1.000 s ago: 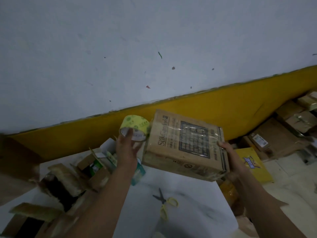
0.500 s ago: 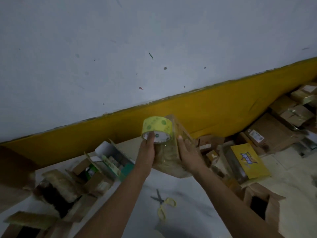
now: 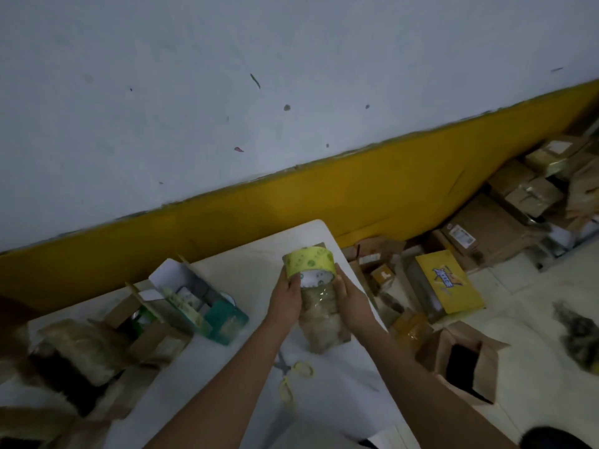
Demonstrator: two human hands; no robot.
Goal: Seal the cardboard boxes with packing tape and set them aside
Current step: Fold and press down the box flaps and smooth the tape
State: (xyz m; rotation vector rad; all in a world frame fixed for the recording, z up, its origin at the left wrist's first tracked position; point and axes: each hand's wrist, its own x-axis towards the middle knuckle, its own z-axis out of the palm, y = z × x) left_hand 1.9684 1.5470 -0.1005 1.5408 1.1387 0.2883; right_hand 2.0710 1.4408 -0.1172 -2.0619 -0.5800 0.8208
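A brown cardboard box (image 3: 322, 322) is held end-on above the white table (image 3: 227, 377), with clear tape across its near face. My left hand (image 3: 287, 299) grips a roll of yellow-green packing tape (image 3: 309, 262) at the box's top edge. My right hand (image 3: 351, 299) holds the box's right side, thumb near the roll. The far side of the box is hidden.
Yellow-handled scissors (image 3: 290, 375) lie on the table below the box. Opened cartons and a teal packet (image 3: 223, 319) crowd the table's left. On the floor to the right sit a yellow box (image 3: 449, 280), an open brown box (image 3: 463, 361) and a pile of cartons (image 3: 518, 205).
The box has turned from broad face up to end-on and come lower over the table. My right hand moved from its far right edge close beside my left, with the tape roll on top.
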